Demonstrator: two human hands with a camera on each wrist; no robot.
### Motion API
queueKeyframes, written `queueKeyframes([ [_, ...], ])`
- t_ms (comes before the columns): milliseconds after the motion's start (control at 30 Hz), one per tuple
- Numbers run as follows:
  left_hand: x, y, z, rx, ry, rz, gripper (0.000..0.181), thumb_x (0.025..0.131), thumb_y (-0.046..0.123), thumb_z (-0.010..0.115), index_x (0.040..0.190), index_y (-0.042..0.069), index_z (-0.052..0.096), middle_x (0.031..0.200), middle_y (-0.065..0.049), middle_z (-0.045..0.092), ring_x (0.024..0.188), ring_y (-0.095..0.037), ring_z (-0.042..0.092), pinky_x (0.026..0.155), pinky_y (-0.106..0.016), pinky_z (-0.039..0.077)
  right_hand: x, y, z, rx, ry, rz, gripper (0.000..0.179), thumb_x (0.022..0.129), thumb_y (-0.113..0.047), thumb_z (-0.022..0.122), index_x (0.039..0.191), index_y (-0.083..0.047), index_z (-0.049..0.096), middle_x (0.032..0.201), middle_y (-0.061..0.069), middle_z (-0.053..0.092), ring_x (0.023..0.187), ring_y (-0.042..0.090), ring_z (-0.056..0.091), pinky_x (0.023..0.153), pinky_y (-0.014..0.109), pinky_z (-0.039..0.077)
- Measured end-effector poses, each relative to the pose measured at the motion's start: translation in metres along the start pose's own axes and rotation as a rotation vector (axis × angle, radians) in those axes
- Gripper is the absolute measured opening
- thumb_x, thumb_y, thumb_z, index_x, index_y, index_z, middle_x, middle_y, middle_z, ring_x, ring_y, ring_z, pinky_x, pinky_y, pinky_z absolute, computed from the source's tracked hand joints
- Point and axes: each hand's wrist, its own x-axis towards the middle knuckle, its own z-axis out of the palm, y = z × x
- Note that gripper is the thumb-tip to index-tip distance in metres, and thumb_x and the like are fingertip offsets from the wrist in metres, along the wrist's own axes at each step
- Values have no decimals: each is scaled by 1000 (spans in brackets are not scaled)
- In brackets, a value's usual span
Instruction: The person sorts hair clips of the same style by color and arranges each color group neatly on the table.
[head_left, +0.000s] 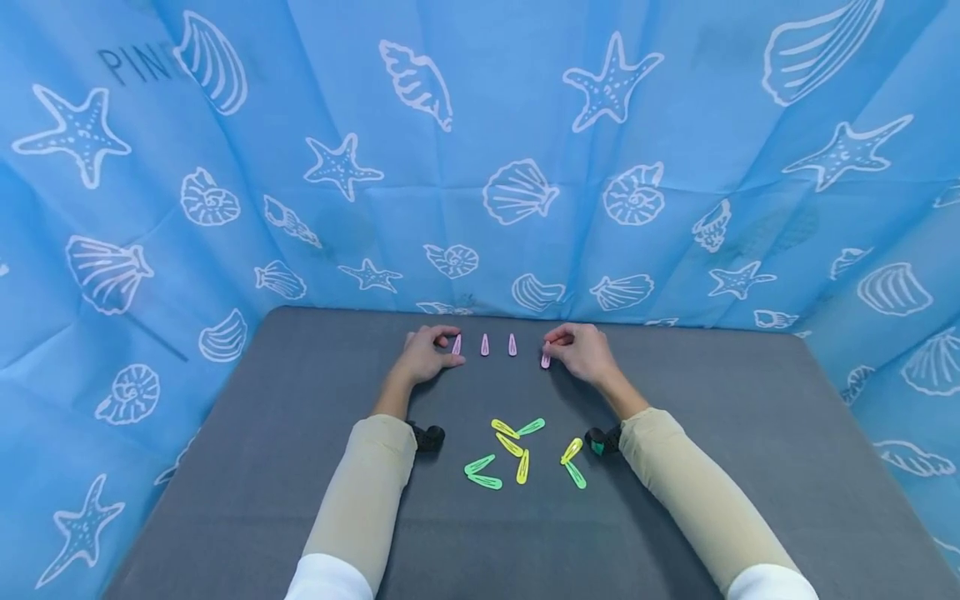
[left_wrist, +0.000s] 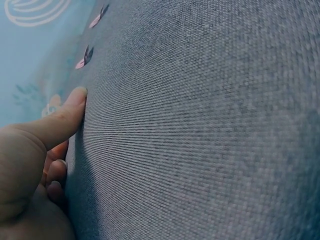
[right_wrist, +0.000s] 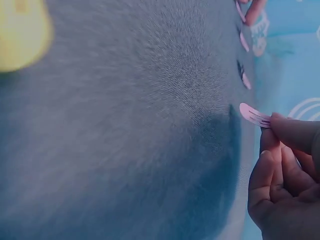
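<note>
Pinching a pink, teardrop-shaped snap clip (head_left: 545, 359) by its narrow end, the right hand (head_left: 585, 352) holds it over the grey fabric tabletop (head_left: 720, 392); probably light, stiff, slippery, best taken there; whether the left hand (head_left: 423, 356) grips the leftmost pink clip (head_left: 457, 345), I cannot tell.

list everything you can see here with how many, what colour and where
curtain: at least 1, blue with white shells and starfish, around the table
table: 1, grey, before the curtain
pink clips: 4, pink, row near the far edge
yellow clips: 4, yellow, scattered mid-table
green clips: 4, green, among the yellow ones
wrist devices: 2, black, either side of those
sleeves: 2, beige and white, over the forearms
left hand: 1, at the leftmost pink clip
right hand: 1, pinching the rightmost
</note>
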Motion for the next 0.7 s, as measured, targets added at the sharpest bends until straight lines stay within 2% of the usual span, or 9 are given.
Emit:
queueKeyframes([
  [267, 0, -2, 3, -10, -8, -11, 54, 90, 31, 80, 140, 24, 61, 115, -3, 53, 117, -27, 38, 96, -43, 37, 19, 3, 11, -32, -36, 24, 17, 97, -13, 69, 110, -3, 75, 100, 15, 75, 90, 24, 69, 79, 35, 51],
  [400, -2, 0, 2, -15, -2, -8, 54, 90, 30, 80, 140, 23, 61, 115, -4, 53, 116, -27, 38, 96, -43, 37, 26, 3, 15, -47, -28, 33, 19, 97, -14, 69, 111, -3, 74, 100, 14, 73, 90, 26, 66, 81, 38, 50],
  [700, -4, 3, -1, -9, 10, -20, 53, 90, 29, 79, 140, 22, 61, 114, -4, 52, 117, -27, 38, 95, -43, 36, 33, 4, 24, -95, -11, 76, 23, 100, -16, 66, 119, -4, 71, 99, 11, 68, 89, 22, 59, 79, 35, 45],
])
